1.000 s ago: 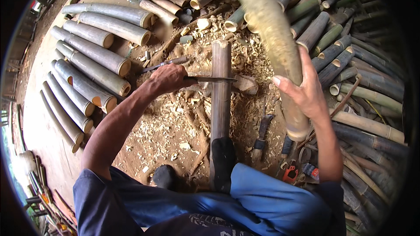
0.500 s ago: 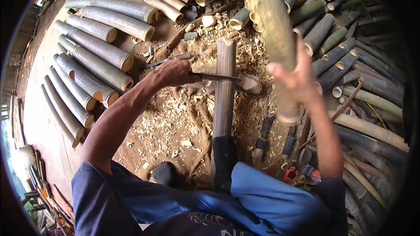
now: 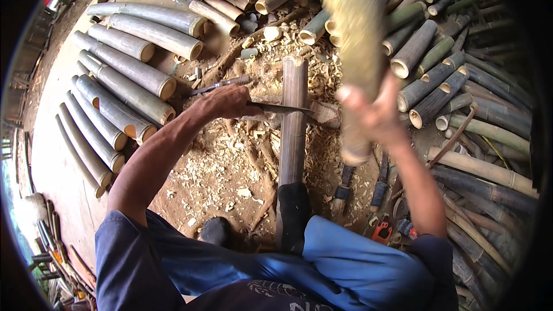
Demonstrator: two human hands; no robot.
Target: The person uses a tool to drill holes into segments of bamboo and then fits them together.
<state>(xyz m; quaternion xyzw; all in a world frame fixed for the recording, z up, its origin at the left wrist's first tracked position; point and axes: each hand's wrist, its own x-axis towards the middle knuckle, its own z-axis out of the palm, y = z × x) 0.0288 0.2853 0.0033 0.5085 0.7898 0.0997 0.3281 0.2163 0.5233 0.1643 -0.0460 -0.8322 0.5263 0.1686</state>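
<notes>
My left hand is closed round the handle of a knife, its dark blade lying across the upper part of a brown bamboo length. That bamboo points away from me, and my black-covered foot rests on its near end. To the right, my right hand grips a thick, pale wooden club with a frayed, splintery surface. Motion blurs the club and this hand. The club is raised right of the bamboo and apart from the knife; its far end runs out of view at the top.
Bamboo tubes lie in a row at the left, with more piled at the back and a large heap at the right. Shavings cover the ground. Other handled tools, a second knife and a red-orange object lie around.
My right hand and the club have swung a little to the left, toward the bamboo. The knife stays across the bamboo, having shifted slightly nearer to me.
</notes>
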